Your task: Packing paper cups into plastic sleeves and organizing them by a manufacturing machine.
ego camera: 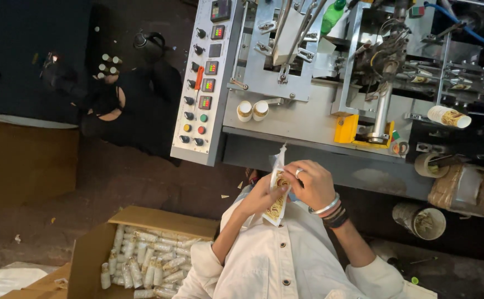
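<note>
Both my hands hold a small white pouch with gold print (pixel 277 206) upright in front of my chest. My left hand (pixel 258 197) grips its lower left side. My right hand (pixel 310 185), with a ring and several bracelets at the wrist, pinches the pouch's upper right edge. The pouch's narrow top sticks up above my fingers toward the edge of a grey packing machine (pixel 308 105). I wear a white buttoned shirt.
The machine's control panel (pixel 200 83) carries knobs and coloured buttons. Two small white bottles (pixel 252 110) stand on its shelf. An open cardboard box (pixel 159 218) at lower left holds several wrapped bottles. A tape roll (pixel 427 164) and a round container (pixel 426 221) are at right. A person in dark clothes (pixel 123 108) is at left.
</note>
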